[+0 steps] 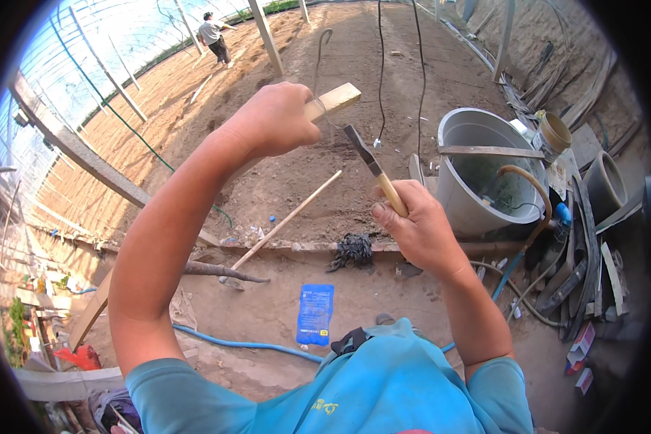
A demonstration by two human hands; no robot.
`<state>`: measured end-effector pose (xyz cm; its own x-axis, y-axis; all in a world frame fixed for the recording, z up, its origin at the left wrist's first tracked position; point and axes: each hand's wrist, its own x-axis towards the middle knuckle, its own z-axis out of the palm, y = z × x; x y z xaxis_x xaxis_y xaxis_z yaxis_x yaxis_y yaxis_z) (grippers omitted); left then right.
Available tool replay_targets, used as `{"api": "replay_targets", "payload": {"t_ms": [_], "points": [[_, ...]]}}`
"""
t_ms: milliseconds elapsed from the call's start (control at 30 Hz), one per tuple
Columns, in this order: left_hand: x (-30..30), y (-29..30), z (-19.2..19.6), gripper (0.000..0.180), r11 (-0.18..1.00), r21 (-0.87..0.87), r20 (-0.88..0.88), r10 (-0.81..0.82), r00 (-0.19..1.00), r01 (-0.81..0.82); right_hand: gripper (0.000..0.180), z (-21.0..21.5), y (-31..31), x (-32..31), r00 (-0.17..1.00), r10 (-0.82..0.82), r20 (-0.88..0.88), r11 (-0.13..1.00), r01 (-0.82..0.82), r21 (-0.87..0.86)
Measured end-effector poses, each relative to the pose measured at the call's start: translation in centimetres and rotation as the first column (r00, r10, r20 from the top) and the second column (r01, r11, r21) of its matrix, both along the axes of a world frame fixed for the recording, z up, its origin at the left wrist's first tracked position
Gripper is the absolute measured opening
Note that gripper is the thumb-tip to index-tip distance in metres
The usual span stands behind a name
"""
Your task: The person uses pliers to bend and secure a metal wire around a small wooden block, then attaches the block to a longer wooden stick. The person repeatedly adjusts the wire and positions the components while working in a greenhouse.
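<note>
My right hand (421, 226) has its fingers wrapped round one hammer (373, 166); my left hand (278, 119) grips one wooden bar (338, 100), its end jutting past the fingers. Right of them stands one grey tub (457, 204); below lies one blue packet (315, 315); far beyond, one person (213, 35).

wooden bar (334, 102): partly covered by left grip (281, 119) | tool handle (391, 192): partly inside right grip (421, 223) | packet (315, 314) print: illegible

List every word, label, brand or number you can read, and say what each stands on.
Nothing is clear enough to quote.
Blue packet on the ground: white print, too small.
Turquoise shirt: yellow marking, unclear.
Red-and-white carton: any print is too small.
</note>
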<state>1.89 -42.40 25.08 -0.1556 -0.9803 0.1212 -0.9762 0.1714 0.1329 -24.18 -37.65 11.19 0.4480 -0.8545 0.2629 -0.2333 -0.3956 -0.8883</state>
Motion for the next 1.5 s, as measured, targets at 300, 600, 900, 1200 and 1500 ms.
{"api": "replay_targets", "payload": {"t_ms": [300,600,900,1200,1500], "points": [[-0.6,-0.2,0.4,0.036,0.991,0.128,-0.023,0.039,0.999,-0.036,0.050,-0.3,0.5,1.9,0.842,-0.505,-0.191,0.666,0.239,-0.707],[-0.5,-0.6,-0.2,0.026,0.999,0.046,-0.061,-0.013,0.998,0.015,0.049,0.3,0.9,3.1,0.810,-0.558,-0.180,0.649,0.291,-0.703],[0.0,-1.1,-1.2,0.037,0.994,-0.062,-0.007,-0.090,0.996,0.089,0.041,0.7,0.4,3.6,0.806,-0.553,-0.212,0.658,0.267,-0.704],[-0.4,-0.9,-0.7,0.031,0.995,-0.011,-0.011,-0.103,0.995,0.103,0.036,0.2,-0.9,2.9,0.833,-0.510,-0.216,0.751,0.308,-0.584],[-0.4,-0.9,-1.0,0.035,0.994,-0.025,-0.034,-0.110,0.993,0.110,0.034,1.6,-0.3,2.2,0.954,-0.229,-0.193,0.970,0.208,-0.125]]}}
